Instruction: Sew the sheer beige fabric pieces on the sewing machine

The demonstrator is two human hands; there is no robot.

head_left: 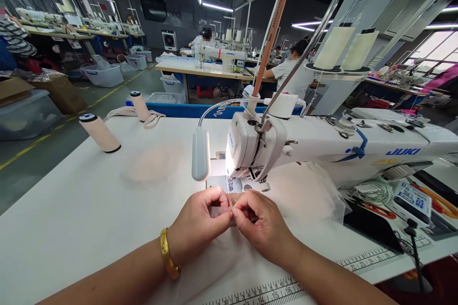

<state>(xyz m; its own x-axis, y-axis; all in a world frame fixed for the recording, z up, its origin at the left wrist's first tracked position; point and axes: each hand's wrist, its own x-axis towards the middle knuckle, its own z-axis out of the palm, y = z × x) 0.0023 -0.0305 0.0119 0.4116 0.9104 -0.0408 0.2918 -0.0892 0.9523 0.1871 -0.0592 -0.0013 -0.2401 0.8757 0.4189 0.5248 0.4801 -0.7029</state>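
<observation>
My left hand and my right hand meet just in front of the sewing machine. Thumb and forefinger of each pinch a piece of thin, sheer pale fabric, their tips almost touching. A brownish strip shows behind the fingertips; how it joins the fabric is hidden. The metal needle plate and the presser foot lie right beyond my hands, lit by the machine's light. More sheer pale fabric is heaped right of the needle area, and another thin pale piece lies to the left.
Two peach thread cones and a loop of pale tape sit at the table's left back. A grey lamp hangs left of the machine head. A black tray, cables and a small box lie right. Co-workers sit farther back.
</observation>
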